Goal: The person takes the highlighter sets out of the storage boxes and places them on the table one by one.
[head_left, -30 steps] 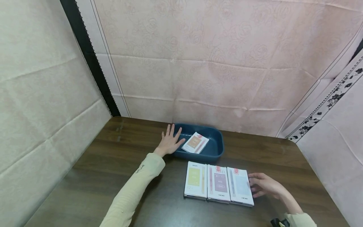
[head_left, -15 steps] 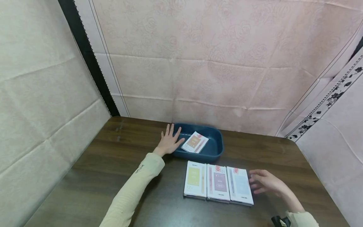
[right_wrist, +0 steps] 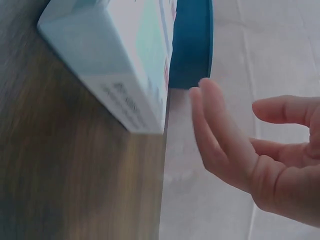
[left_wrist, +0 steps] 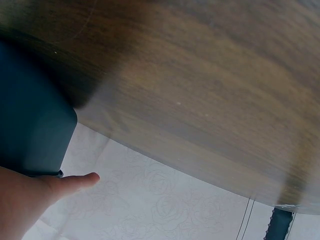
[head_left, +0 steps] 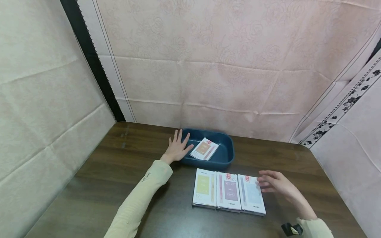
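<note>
My left hand (head_left: 176, 148) rests at the left rim of a dark blue plastic basin (head_left: 225, 157), its fingers straight and spread. Inside the basin lies a white box with a tan panel (head_left: 204, 149). In front stand three flat white boxes side by side: one with a yellow panel (head_left: 204, 188), one with a purple panel (head_left: 230, 191), one with a pale blue panel (head_left: 251, 195). Beside the far right corner of the pale blue one hovers my right hand (head_left: 276, 183), fingers loosely bent. A gap parts these fingers from the white box (right_wrist: 120, 55) in the right wrist view.
Dark brown wooden table (head_left: 98, 178) lies beneath everything. A pale patterned cloth (head_left: 208, 82) hangs behind the basin, and more cloth covers both sides. A black device (head_left: 291, 229) sits on the right wrist.
My right hand has risen and shifted from the right side of the pale blue box toward its far right corner. The left hand, basin and boxes stay put.
</note>
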A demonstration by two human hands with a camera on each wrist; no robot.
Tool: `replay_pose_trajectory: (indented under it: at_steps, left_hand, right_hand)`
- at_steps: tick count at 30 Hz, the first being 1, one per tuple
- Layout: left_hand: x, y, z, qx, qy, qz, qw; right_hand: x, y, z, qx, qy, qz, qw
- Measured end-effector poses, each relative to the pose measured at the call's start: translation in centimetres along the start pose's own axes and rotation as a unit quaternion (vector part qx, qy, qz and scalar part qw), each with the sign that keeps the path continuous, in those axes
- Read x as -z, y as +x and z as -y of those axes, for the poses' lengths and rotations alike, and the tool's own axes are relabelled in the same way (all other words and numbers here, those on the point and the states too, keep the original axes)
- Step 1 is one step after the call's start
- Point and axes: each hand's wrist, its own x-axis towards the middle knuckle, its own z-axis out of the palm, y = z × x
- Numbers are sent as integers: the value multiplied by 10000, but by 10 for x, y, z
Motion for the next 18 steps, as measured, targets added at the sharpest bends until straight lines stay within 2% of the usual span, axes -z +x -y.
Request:
replay_pose_trajectory:
  at_steps: [4, 5, 9, 11, 12, 18]
  left_hand:
    - [0, 0, 0, -5, -101, 20, 9999]
    - [-7, 4, 6, -97, -115, -72, 9999]
    - [-8, 4, 7, -109, -220, -59, 9997]
    - [-8, 4, 7, -119, -132, -108, 9998]
    - [-1, 0, 1, -32, -112, -24, 9999]
    - [-2, 1, 0, -3, 252, -91, 9996]
  right_hand:
    - [-2, 6, 5, 226, 59, -56, 9997]
    - [-3, 8, 6, 265, 94, -73, 9996]
    - [-7, 14, 14, 322, 250, -143, 9991]
    - [-9, 17, 18, 331, 342, -159, 9987]
    - [-9, 18, 19, 328, 351, -166, 9987]
    - [-12, 26, 26, 349, 389, -128, 9986]
